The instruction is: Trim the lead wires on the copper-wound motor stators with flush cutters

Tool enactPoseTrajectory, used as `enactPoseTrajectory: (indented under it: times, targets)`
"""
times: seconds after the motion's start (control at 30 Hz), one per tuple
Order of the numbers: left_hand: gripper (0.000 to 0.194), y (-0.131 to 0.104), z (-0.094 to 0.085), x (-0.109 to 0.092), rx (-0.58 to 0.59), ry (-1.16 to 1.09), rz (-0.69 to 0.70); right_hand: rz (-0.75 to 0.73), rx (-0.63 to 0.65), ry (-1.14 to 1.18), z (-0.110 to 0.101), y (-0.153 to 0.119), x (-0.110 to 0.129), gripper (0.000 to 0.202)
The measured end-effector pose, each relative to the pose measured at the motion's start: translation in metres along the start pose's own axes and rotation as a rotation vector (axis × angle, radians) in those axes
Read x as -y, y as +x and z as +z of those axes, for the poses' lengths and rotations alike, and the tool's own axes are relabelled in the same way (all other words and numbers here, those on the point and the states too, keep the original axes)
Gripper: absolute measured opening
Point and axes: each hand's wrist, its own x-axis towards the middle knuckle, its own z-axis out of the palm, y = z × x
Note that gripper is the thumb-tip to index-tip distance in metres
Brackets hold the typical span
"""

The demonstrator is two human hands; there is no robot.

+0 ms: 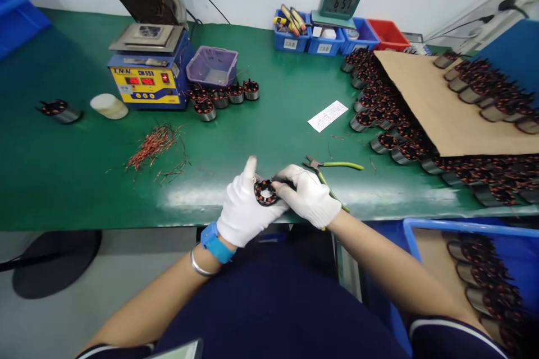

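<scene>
My left hand, in a white glove, is closed around a motor stator, a ring with copper windings and a dark insulator, its open end facing up. Gloved as well, my right hand pinches at the stator's right edge with thumb and forefinger. A thin dark wire runs out over that glove and seems to be held in the pinch; the fingertips partly hide it. Just beyond my right hand lie green-handled cutting pliers, jaws apart, on the green table.
Copper wire scraps lie at left, near a blue-yellow solder pot and a purple bin. Many stators crowd the right side, some on cardboard. A paper slip lies mid-table. A blue crate stands lower right.
</scene>
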Motion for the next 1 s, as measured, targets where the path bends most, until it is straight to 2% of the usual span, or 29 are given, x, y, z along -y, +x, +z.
enactPoseTrajectory:
  times: [0.07, 0.13, 0.27, 0.3, 0.33, 0.4, 0.47, 0.57, 0.67, 0.73, 0.83, 0.9, 1.0]
  targets:
    - [0.101, 0.004, 0.001, 0.002, 0.009, 0.002, 0.009, 0.029, 0.021, 0.005, 0.002, 0.009, -0.003, 0.021]
    - [0.101, 0.006, -0.005, 0.008, 0.058, -0.065, 0.047, 0.044, 0.038, -0.044, 0.000, 0.013, -0.006, 0.019]
    - [0.103, 0.008, -0.021, 0.019, 0.280, -0.275, 0.167, 0.040, 0.106, -0.232, -0.002, 0.011, -0.007, 0.022]
    - [0.106, 0.008, -0.023, 0.020, 0.290, -0.294, 0.177, 0.033, 0.120, -0.281, -0.002, 0.009, -0.005, 0.024]
    - [0.111, 0.007, -0.022, 0.019, 0.253, -0.289, 0.159, 0.023, 0.132, -0.322, -0.001, 0.008, -0.004, 0.026]
    - [0.121, 0.007, -0.017, 0.016, 0.105, -0.231, 0.054, 0.011, 0.149, -0.374, 0.001, 0.007, -0.001, 0.027]
    - [0.121, 0.007, -0.011, 0.014, 0.011, -0.183, -0.053, 0.025, 0.163, -0.404, 0.003, 0.007, 0.000, 0.027]
    - [0.115, 0.008, -0.007, 0.013, 0.049, -0.191, -0.070, 0.085, 0.144, -0.439, 0.001, 0.011, -0.001, 0.027]
    - [0.114, 0.008, -0.012, 0.016, 0.092, -0.244, -0.041, 0.164, 0.091, -0.367, -0.004, 0.016, -0.003, 0.031]
    - [0.112, 0.007, -0.016, 0.018, 0.095, -0.290, -0.023, 0.159, 0.136, -0.215, -0.007, 0.018, -0.002, 0.034]
    - [0.113, 0.006, -0.018, 0.020, 0.089, -0.334, -0.016, 0.116, 0.268, -0.060, -0.011, 0.021, 0.003, 0.028]
    - [0.115, 0.006, -0.017, 0.021, 0.100, -0.356, -0.031, 0.140, 0.278, -0.120, -0.013, 0.022, 0.004, 0.023]
    - [0.116, 0.008, -0.016, 0.022, 0.124, -0.383, -0.036, 0.213, 0.179, -0.237, -0.014, 0.026, 0.006, 0.024]
